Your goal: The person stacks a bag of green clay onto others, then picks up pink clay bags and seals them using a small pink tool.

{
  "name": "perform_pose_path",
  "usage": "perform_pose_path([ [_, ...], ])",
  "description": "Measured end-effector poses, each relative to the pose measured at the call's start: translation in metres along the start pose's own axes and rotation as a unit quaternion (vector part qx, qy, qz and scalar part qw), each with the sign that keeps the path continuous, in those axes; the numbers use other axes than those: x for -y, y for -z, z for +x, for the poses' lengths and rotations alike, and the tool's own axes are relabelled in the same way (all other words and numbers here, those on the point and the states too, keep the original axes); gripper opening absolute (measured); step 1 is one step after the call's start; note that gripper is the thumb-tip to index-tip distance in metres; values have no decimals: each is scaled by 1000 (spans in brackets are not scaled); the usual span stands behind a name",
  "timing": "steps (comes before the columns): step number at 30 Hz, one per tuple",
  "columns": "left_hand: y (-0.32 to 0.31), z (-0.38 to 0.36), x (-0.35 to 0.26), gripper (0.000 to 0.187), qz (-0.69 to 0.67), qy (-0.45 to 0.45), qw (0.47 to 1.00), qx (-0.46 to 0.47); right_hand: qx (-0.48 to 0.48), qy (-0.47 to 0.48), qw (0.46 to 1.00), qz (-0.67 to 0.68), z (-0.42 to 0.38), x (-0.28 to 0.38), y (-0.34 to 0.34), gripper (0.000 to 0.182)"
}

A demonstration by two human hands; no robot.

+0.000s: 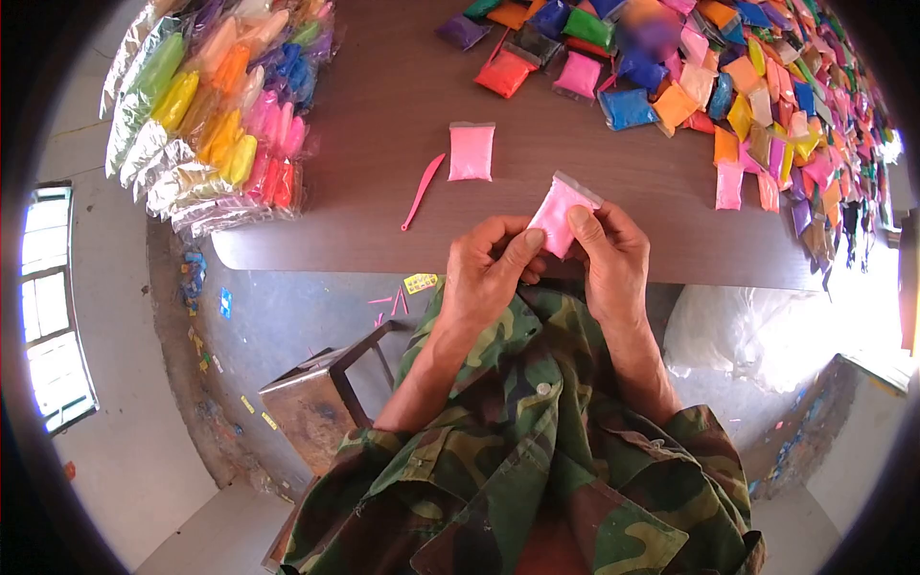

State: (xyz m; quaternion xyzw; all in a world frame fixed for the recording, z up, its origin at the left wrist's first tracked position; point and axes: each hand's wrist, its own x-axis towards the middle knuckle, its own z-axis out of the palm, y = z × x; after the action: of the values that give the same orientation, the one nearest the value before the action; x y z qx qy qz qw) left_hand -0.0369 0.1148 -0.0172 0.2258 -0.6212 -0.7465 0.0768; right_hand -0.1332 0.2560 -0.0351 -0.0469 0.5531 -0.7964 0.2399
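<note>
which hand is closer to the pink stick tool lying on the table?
Left. The left hand sits just right of and below the pink stick tool, apart from it. The right hand is farther right, with the held pink packet between.

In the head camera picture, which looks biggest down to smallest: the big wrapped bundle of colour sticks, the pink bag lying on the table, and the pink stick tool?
1. Wrapped bundle, by far the biggest.
2. Pink bag on the table.
3. Pink stick tool: longer than the bag but much thinner, so that ranking is unsure.
</note>
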Motion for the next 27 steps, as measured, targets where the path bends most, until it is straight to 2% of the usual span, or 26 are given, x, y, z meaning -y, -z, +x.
perform_pose_path([
  [3,-2,1,4,30,-70,6,997,10,-14,-29,999,-10,1,4,1,21],
  [5,-5,-1,4,30,-143,3,990,10,-27,-30,999,29,2,4,0,21],
  [8,-10,-3,-3,31,-176,11,984,-5,-49,-39,996,58,4,7,-3,21],
  [14,-11,4,-5,22,68,76,994,23,-51,-20,998,29,5,-5,-2,18],
  [17,-21,5,10,23,-18,35,999,-26,-60,-26,997,28,2,0,-4,13],
  [18,-20,4,5,22,2,57,998,-32,-53,-22,998,35,1,0,-6,14],
  [21,-15,3,6,23,-17,45,999,-17,-39,-19,999,20,2,0,-5,16],
  [27,-21,0,-2,24,48,53,997,-18,-43,-34,997,55,4,6,-2,16],
])
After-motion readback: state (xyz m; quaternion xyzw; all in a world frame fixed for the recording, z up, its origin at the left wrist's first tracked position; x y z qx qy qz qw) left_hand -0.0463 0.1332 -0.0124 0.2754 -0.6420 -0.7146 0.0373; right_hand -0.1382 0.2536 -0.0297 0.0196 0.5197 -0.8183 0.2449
